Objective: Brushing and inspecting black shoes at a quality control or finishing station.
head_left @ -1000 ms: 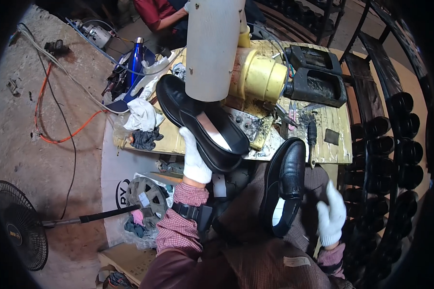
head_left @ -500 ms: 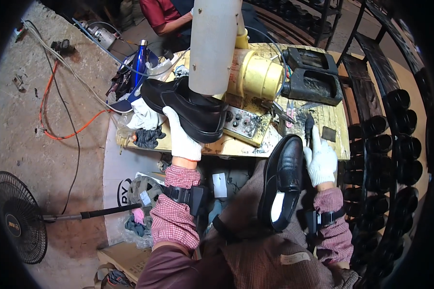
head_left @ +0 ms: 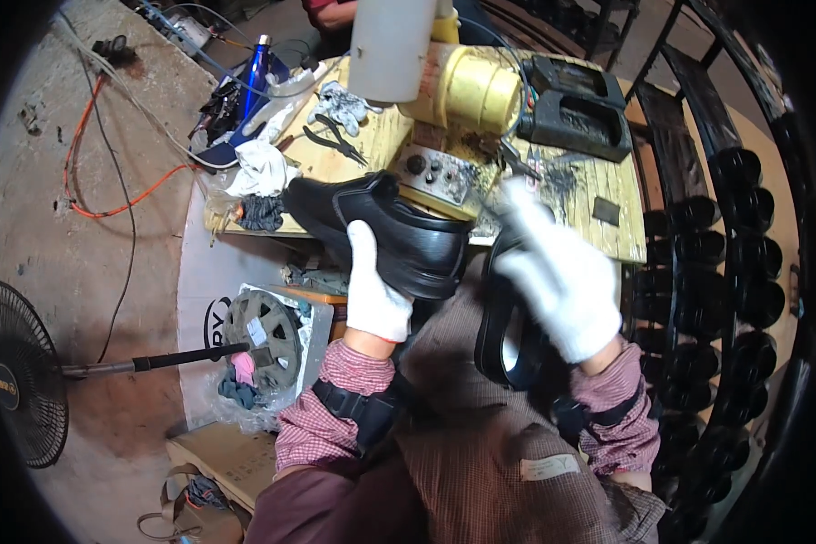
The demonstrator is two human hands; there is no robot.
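Note:
Gloved in white, my left hand (head_left: pixel 374 286) is closed around the heel and side of a black leather loafer (head_left: pixel 394 231), held in front of the table edge, toe pointing up and left. A second black loafer (head_left: pixel 490 340) rests on my lap, partly covered by my right hand (head_left: pixel 562 281). That hand, also in a white glove, is smeared by motion above this shoe. Its fingers look bent together, with a faint dark streak by their tips; what they hold I cannot make out.
On the wooden table (head_left: pixel 630 227) are a control box with knobs (head_left: pixel 435 174), pliers (head_left: pixel 335 140), a yellow machine (head_left: pixel 480 91), black canisters (head_left: pixel 585 127) and a blue bottle (head_left: pixel 256 72). Racks of black shoes (head_left: pixel 748 236) stand right; a fan (head_left: pixel 18 381) stands left. Another person's arm (head_left: pixel 335 14) shows behind.
My left hand has brought its loafer down and nearer, away from the white cylinder. The right hand has swung left from the table over the lap shoe; the black-tipped tool beside it no longer shows there.

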